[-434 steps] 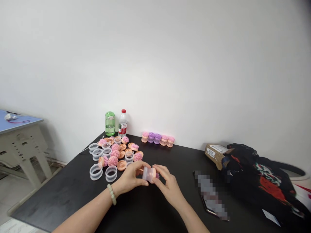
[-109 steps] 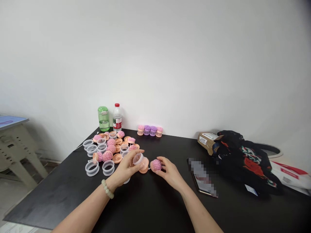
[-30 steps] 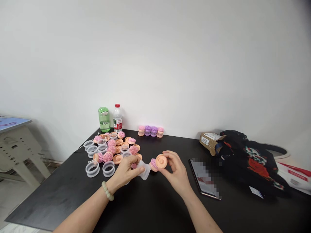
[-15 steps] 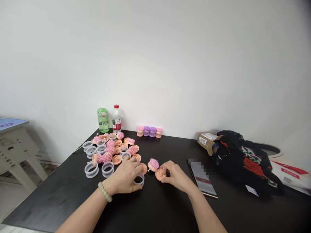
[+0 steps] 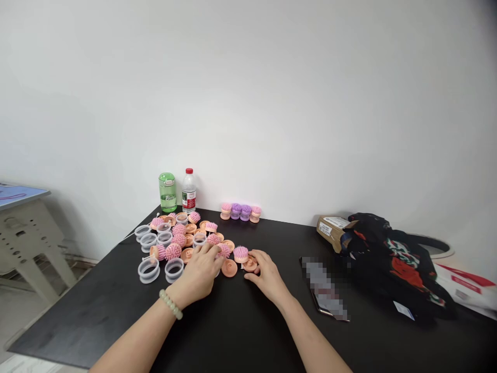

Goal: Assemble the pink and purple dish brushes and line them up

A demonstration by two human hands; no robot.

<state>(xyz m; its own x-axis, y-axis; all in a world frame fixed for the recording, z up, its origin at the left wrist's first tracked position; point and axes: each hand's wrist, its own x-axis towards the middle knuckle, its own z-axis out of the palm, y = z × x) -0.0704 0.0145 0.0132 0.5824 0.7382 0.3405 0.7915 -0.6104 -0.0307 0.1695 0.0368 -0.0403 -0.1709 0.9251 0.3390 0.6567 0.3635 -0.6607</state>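
Watching this on the head view from my end; clock directions go out from each hand, 12 toward the wall. My right hand [image 5: 267, 277] is half curled, thumb and fingers either side of an orange base [image 5: 250, 264] at 10 o'clock on the bench [image 5: 233, 331]. Can't tell if it's actually pinching it. A pink-bristled brush head [image 5: 240, 254] crowds that base, also toward 10, and a loose orange disc [image 5: 229, 268] lies at 9.

My left hand [image 5: 200, 274], the one with the beaded bracelet [image 5: 170, 304], is palm down at the near edge of the clutter. Its grip is hidden, so no idea if it's holding anything. From 9 round to 12 it's boxed in by translucent collars [image 5: 149, 278], pink spiky heads [image 5: 179, 241] and more orange pieces. Past those, around 11, stand a green bottle [image 5: 167, 194] and a red-capped water bottle [image 5: 189, 191].

Off the right hand: a row of four complete brushes [image 5: 236, 212] by the wall at 11, a cardboard box [image 5: 332, 233] at 2, a phone [image 5: 324, 290] nearest at 3, then black patterned fabric [image 5: 404, 264] farther out.
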